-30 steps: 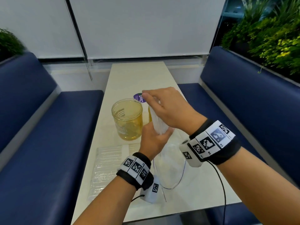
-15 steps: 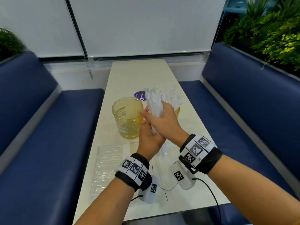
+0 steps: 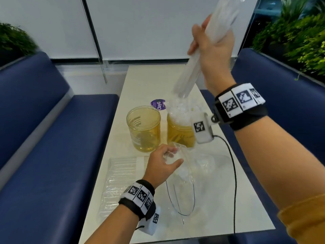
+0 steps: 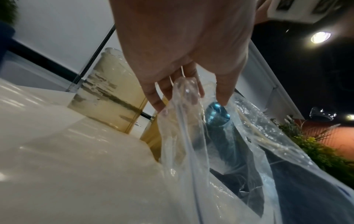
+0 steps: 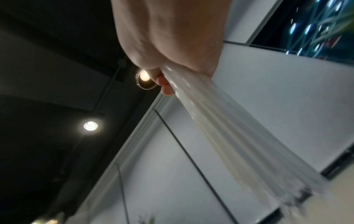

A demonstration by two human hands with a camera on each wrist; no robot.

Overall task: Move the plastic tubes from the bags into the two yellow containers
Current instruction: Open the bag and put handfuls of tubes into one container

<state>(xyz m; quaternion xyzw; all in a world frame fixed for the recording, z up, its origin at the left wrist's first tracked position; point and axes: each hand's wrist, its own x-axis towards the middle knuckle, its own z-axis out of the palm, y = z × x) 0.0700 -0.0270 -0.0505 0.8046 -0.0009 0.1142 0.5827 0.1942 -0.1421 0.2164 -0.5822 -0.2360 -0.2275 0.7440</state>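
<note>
My right hand [image 3: 209, 43] is raised high and grips a bundle of clear plastic tubes [image 3: 198, 55], tilted with the lower ends over the right yellow container [image 3: 179, 132]; that container holds several tubes. The same bundle of tubes [image 5: 220, 127] fills the right wrist view, under my right hand [image 5: 168, 50]. The left yellow container [image 3: 143, 128] stands beside it and looks empty. My left hand [image 3: 167, 161] holds the mouth of a clear plastic bag [image 3: 190, 175] low on the table. In the left wrist view my fingers [image 4: 153, 97] pinch the bag [image 4: 201, 148].
A second flat bag of tubes [image 3: 121, 180] lies at the table's left edge. A purple round sticker [image 3: 158, 105] sits behind the containers on the white table [image 3: 154, 80]. Blue benches [image 3: 52, 155] flank both sides. A black cable [image 3: 233, 173] trails from my right wrist.
My right hand has pulled the tube bundle out of the bag and lifted it high above the right container. My left hand stayed low with the bag, which has sagged.
</note>
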